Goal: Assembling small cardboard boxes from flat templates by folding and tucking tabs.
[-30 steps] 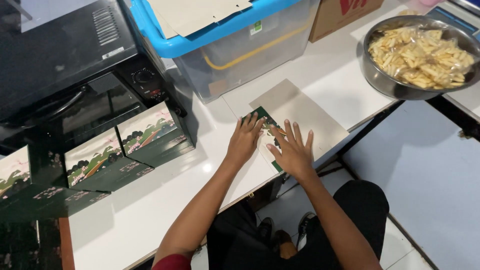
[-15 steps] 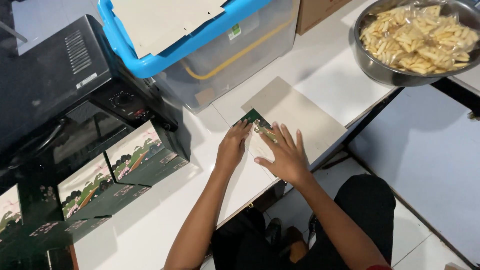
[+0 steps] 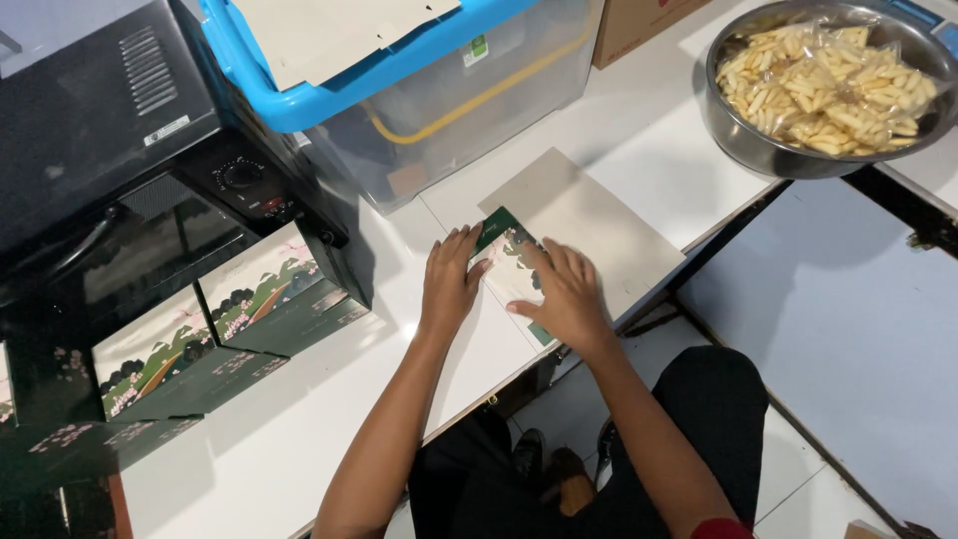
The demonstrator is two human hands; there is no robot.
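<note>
A flat, printed dark-green carton sheet [image 3: 506, 252] lies on the white table [image 3: 299, 419], partly over a plain brown cardboard sheet [image 3: 589, 225]. My left hand [image 3: 449, 284] presses flat on the carton's left edge, fingers spread. My right hand [image 3: 567, 294] lies palm down on its right part, covering much of it. Neither hand grips anything.
A black oven [image 3: 130, 170] stands at the left, with several finished green printed boxes [image 3: 269, 294] in front of it. A clear tub with a blue rim [image 3: 419, 90] sits behind. A steel bowl of bagged snack sticks [image 3: 828, 85] is at the far right. The table's edge runs close to my knees.
Both hands have shifted a little on the carton sheet, the right hand sliding down and right across it. The view has also shifted.
</note>
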